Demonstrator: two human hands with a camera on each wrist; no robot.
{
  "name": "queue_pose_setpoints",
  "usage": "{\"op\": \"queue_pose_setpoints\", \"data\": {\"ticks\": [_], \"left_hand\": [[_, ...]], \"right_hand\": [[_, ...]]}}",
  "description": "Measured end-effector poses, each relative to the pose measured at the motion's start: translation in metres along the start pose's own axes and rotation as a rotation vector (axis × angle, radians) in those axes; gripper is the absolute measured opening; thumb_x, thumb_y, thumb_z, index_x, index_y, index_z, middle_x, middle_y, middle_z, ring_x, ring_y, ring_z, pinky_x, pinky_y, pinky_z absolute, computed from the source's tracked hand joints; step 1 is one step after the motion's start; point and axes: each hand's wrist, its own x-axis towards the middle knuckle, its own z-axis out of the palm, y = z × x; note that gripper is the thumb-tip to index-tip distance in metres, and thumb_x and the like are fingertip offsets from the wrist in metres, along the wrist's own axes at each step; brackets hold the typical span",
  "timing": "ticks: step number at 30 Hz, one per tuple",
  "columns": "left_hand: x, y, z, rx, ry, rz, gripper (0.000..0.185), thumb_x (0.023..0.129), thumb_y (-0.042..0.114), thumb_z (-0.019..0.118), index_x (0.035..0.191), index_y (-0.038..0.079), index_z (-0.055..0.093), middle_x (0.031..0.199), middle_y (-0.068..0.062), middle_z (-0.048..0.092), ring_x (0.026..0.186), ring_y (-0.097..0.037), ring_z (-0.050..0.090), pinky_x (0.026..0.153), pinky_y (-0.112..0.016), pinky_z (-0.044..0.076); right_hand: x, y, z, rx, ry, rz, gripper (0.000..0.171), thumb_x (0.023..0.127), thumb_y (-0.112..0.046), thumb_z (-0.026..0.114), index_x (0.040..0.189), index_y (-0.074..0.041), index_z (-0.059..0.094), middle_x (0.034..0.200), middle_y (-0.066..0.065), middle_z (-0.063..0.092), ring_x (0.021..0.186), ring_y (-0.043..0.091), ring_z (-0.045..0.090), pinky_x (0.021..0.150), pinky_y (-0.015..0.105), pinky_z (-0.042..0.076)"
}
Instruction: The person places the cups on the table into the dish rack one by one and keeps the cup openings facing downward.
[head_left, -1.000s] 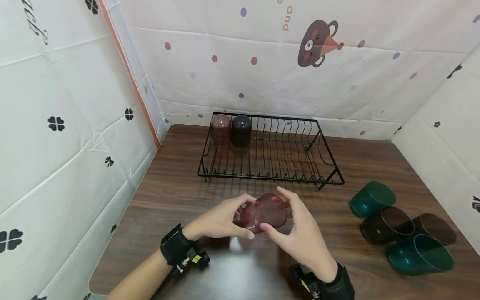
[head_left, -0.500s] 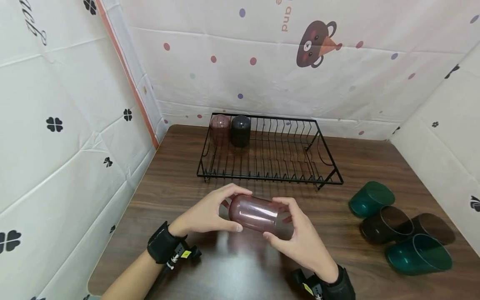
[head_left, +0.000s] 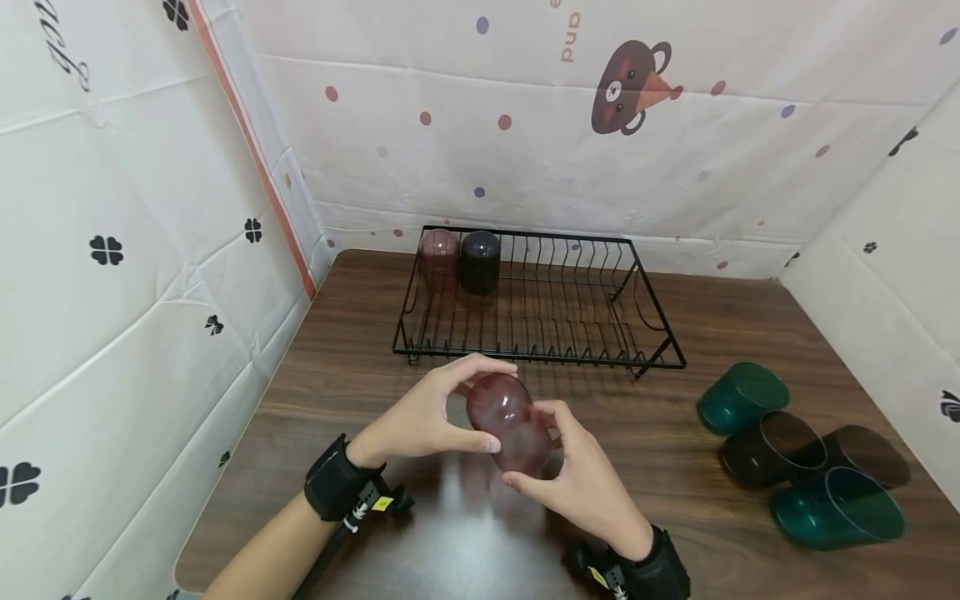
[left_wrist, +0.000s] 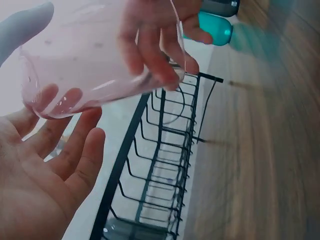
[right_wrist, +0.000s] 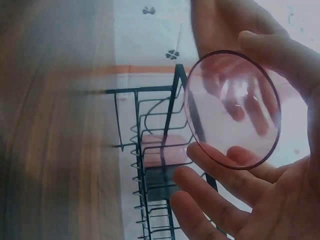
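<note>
We see the pink cup [head_left: 510, 421] now turned base-up since a moment ago, left hand [head_left: 420, 421] and right hand [head_left: 581, 475] both curled around it, above the bench [head_left: 337, 392], near the rack [head_left: 536, 300].

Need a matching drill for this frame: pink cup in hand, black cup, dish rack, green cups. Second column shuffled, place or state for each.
Column 1:
1. pink cup
2. black cup
3. dish rack
4. green cups

Column 2:
A. lying on their sides at the table's right
B. standing upside down in the rack's far left corner
C. held above the table by both hands
D. on the table, mostly unfilled

Pairs: 1-C, 2-B, 3-D, 4-A
</note>
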Motion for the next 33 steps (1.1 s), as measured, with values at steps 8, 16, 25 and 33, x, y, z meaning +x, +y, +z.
{"op": "queue_pose_setpoints", "data": {"ticks": [8,16,25,33], "left_hand": [[0.008,0.01,0.01,0.035,-0.02,0.056,0.076,0.081,0.029,0.087,0.147,0.026,0.05,0.138,0.009,0.058,0.117,-0.011,0.06,0.096,-0.032,0.054],[0.011,0.012,0.019,0.077,-0.044,0.049,0.072,0.084,0.035,0.084,0.147,0.028,0.049,0.14,0.009,0.057,0.119,-0.008,0.059,0.098,-0.033,0.054],[0.014,0.015,0.018,0.143,-0.058,0.047,0.072,0.085,0.04,0.083,0.147,0.027,0.049,0.14,0.008,0.059,0.118,-0.006,0.062,0.095,-0.031,0.055],[0.015,0.016,0.017,0.16,-0.062,0.044,0.074,0.084,0.041,0.083,0.148,0.027,0.049,0.141,0.008,0.058,0.119,-0.006,0.062,0.096,-0.031,0.055]], "right_hand": [[0.001,-0.003,0.005,0.024,0.001,-0.011,0.083,0.074,-0.041,0.091,0.142,-0.032,0.044,0.125,-0.018,0.061,0.106,0.003,0.06,0.084,0.029,0.055],[0.001,0.001,0.006,0.025,-0.016,-0.051,0.09,0.077,-0.037,0.09,0.15,-0.036,0.038,0.132,-0.017,0.061,0.111,0.005,0.062,0.084,0.029,0.055],[0.0,0.004,0.005,0.024,-0.023,-0.021,0.088,0.076,-0.038,0.091,0.148,-0.037,0.041,0.131,-0.019,0.061,0.109,0.004,0.062,0.085,0.028,0.055],[0.0,0.006,0.004,0.016,-0.022,-0.014,0.091,0.074,-0.035,0.092,0.149,-0.037,0.04,0.136,-0.017,0.059,0.115,0.005,0.061,0.087,0.029,0.055]]}}
